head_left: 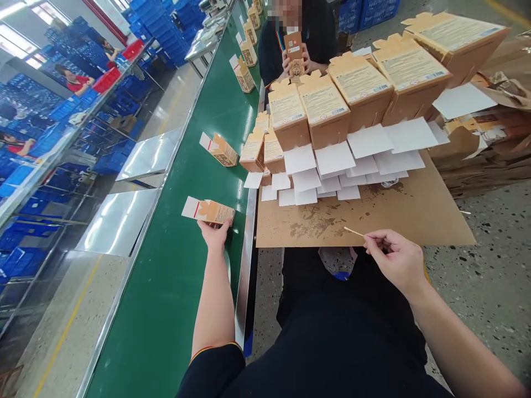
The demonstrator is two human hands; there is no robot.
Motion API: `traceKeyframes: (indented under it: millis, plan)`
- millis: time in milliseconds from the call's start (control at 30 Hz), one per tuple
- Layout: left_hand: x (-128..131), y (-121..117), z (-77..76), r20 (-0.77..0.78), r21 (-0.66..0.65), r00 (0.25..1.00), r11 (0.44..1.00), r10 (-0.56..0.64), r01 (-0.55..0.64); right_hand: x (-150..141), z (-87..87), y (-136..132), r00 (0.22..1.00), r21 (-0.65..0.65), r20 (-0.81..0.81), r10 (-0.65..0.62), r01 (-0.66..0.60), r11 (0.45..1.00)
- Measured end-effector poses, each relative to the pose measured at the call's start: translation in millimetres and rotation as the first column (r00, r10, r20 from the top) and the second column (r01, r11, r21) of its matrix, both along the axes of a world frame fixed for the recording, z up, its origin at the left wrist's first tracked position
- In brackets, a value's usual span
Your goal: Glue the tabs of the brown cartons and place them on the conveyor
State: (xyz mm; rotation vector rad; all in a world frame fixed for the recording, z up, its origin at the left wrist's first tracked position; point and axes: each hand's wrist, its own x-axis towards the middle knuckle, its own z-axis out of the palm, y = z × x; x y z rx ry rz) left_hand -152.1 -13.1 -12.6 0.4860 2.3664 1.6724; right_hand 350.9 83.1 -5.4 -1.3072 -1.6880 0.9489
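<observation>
Dark shirt (319, 354), carton (216, 211) in left fingers (226, 225), swab (353, 230) in right fingers (376, 250)

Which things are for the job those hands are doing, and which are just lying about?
Probably for the job:
- small carton, with the left hand around it
- cotton swab, pinched in the right hand
- green belt under the carton
- row of open-flapped boxes

Probably just about:
- blue crates
- red bins
- metal tables
</observation>
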Motion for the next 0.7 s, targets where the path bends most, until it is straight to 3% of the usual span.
traceKeyframes:
  millis: [267,500,567,633,700]
  plan:
    - [-4,3,8.7,0.01,0.062,0.998,0.996,-0.057,0.056,18,-2.4,-1,0.997,-0.04,0.006,-0.076,0.076,0.996]
    - [-6,13,6.6,-0.013,-0.05,0.998,0.997,-0.056,0.055,22,-7.3,-6,0.993,-0.08,-0.002,-0.117,0.117,0.99]
    - [3,8,10.2,-0.12,-0.061,0.992,0.998,0.023,-0.031,27,-6.8,-6,0.99,-0.082,-0.003,-0.139,0.138,0.987]
    - [14,4,17.8,-0.305,0.033,0.943,0.992,0.129,-0.125,34,-6.3,-7,0.984,-0.077,-0.006,-0.18,0.179,0.981]
    - [23,8,30.8,-0.468,0.176,0.87,0.981,0.152,-0.077,40,-5.9,-7,0.974,-0.078,-0.011,-0.224,0.223,0.972]
